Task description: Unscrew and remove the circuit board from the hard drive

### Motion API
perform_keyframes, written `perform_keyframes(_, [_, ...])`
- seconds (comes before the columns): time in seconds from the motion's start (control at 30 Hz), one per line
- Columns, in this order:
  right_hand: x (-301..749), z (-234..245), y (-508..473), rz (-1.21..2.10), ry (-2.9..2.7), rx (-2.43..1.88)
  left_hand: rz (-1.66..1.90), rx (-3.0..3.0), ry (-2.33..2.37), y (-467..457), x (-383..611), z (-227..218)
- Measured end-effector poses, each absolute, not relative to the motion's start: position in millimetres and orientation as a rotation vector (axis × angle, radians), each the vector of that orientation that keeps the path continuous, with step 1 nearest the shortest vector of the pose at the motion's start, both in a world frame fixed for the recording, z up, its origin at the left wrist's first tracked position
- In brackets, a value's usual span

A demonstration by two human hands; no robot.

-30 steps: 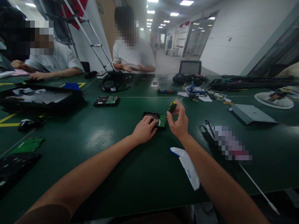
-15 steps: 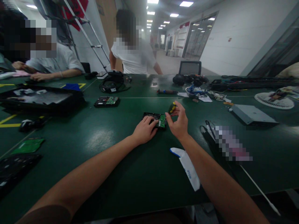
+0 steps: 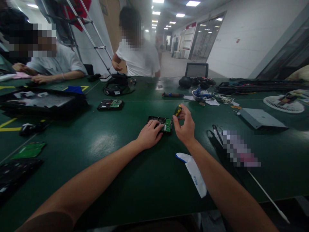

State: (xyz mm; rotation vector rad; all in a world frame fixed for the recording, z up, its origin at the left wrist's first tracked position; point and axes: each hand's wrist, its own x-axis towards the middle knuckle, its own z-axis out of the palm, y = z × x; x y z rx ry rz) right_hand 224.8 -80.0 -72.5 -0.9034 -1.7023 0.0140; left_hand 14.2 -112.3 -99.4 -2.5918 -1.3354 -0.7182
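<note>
A hard drive [image 3: 168,124] with a green circuit board on top lies flat on the green table in front of me. My left hand [image 3: 149,134] rests over its left part, fingers curved on it and holding it; they hide some of the board. At the drive's right end, my right hand [image 3: 184,125] is closed on the black and yellow handle of a screwdriver [image 3: 178,110]. The screwdriver's tip cannot be made out. Nearer to me, under my right forearm, is a white and blue paper strip [image 3: 195,178].
Another hard drive [image 3: 110,105] lies farther left, beyond it a coiled black cable [image 3: 116,87]. A large black tray [image 3: 43,101] and a green board [image 3: 30,150] are on the left. To the right sits a grey metal box [image 3: 262,118]. Two people are across the table.
My right hand has shifted very slightly right, still gripping the screwdriver. My left hand stays on the drive. The person standing opposite has moved their arms.
</note>
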Motion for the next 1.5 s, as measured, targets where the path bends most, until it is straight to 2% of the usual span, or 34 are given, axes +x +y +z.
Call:
perform_keyframes(0.47, [226.0, -72.2, -79.8, -0.024, -1.703, -0.927, -0.709, -2.601, -1.326, -113.9, 14.1, -96.3])
perform_keyframes(0.73, [227.8, -74.5, -79.6, 0.109, -1.705, -0.958, -0.734, -2.599, -1.325, -112.4, 13.8, -98.9])
perform_keyframes(1.03, [227.9, -72.0, -80.1, -0.031, -1.695, -0.963, -0.748, -2.623, -1.338, -113.2, 13.9, -97.1])
perform_keyframes(1.33, [226.3, -71.5, -81.9, 0.133, -1.662, -0.913, -0.737, -2.603, -1.342, -112.4, 14.2, -99.7])
perform_keyframes(1.5, [228.0, -71.4, -80.2, -0.011, -1.634, -0.939, -0.737, -2.609, -1.334, -113.6, 13.7, -98.1])
